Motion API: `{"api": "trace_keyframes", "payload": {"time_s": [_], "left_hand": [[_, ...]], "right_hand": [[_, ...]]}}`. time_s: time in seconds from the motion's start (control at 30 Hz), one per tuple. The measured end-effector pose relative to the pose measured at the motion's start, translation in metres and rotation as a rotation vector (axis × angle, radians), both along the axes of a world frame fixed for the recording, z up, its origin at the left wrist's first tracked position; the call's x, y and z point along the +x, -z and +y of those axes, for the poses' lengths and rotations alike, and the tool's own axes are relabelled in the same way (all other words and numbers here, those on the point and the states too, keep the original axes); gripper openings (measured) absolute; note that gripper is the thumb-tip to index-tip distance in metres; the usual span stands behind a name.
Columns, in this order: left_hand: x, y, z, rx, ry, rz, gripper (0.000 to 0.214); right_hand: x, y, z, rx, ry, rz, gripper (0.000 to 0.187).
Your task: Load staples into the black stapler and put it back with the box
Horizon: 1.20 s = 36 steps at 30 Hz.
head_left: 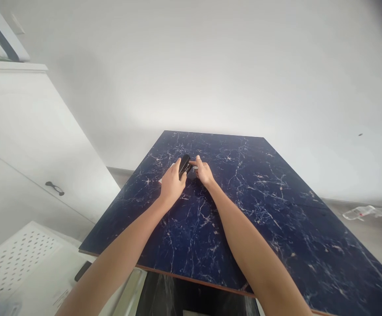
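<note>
My left hand is closed around a glossy black stapler, thumb on its near side and fingers over the far side. Beside that hand a corner of white paper shows on the tabletop. My right hand is to the right of the stapler, its fingers curled with the index finger reaching to the stapler's side. Something small and pale shows at those fingertips, too small to name. Both hands are over the dark blue marble-patterned table.
A white cabinet with a dark handle stands to the left. Below it is a white perforated panel. A pale wall rises behind the table. A clear plastic bottle lies on the floor at right.
</note>
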<state>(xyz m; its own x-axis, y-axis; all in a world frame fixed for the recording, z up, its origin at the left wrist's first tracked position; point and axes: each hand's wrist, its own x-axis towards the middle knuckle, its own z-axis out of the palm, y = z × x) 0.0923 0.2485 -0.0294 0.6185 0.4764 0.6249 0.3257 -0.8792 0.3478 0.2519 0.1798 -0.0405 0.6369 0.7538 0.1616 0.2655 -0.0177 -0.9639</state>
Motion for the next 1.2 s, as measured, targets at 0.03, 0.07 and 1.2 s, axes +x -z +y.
{"api": "trace_keyframes", "payload": {"time_s": [0.03,0.07,1.2], "left_hand": [[0.0,0.001,0.0,-0.01,0.003,-0.002,0.056],[0.001,0.001,-0.001,-0.02,0.006,-0.001,0.056],[-0.024,-0.038,0.052,-0.236,-0.132,0.377,0.035]], "right_hand": [[-0.001,0.0,-0.001,-0.004,0.01,-0.02,0.083],[-0.001,0.0,-0.001,-0.006,0.017,-0.033,0.083],[-0.006,0.009,0.011,-0.189,0.121,-0.54,0.013]]}}
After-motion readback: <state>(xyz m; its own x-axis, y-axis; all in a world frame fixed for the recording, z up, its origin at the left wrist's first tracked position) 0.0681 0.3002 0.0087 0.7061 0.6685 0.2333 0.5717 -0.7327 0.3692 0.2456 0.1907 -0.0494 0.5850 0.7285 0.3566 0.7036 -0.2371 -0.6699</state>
